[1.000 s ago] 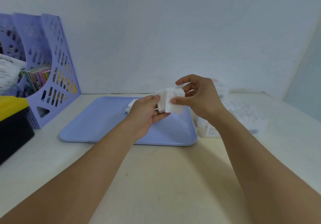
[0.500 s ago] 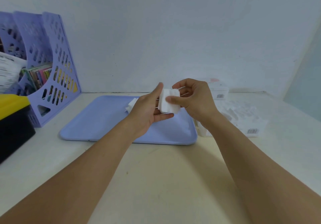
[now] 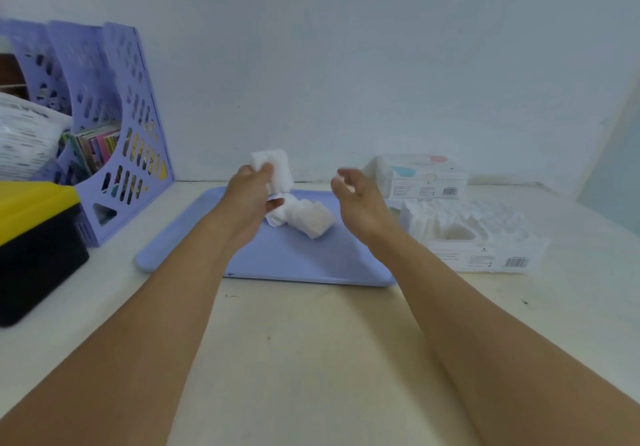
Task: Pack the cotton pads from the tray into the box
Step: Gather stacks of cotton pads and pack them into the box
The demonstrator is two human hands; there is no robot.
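Left hand [image 3: 250, 192] pinches a stack of cotton pads [image 3: 273, 168] above the tray [image 3: 304, 258], where loose pads [image 3: 304, 217] lie. Right hand [image 3: 360, 200] hangs empty, fingers loosely curled, blurred. The box [image 3: 485, 238] sits right; file holder [image 3: 114, 127] and black bin [image 3: 34, 248] left, cut off.

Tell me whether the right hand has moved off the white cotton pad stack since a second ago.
Yes. The right hand let go and shifted right, toward the white cardboard box.

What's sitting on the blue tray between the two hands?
Head view: a loose pile of white cotton pads on the blue plastic tray.
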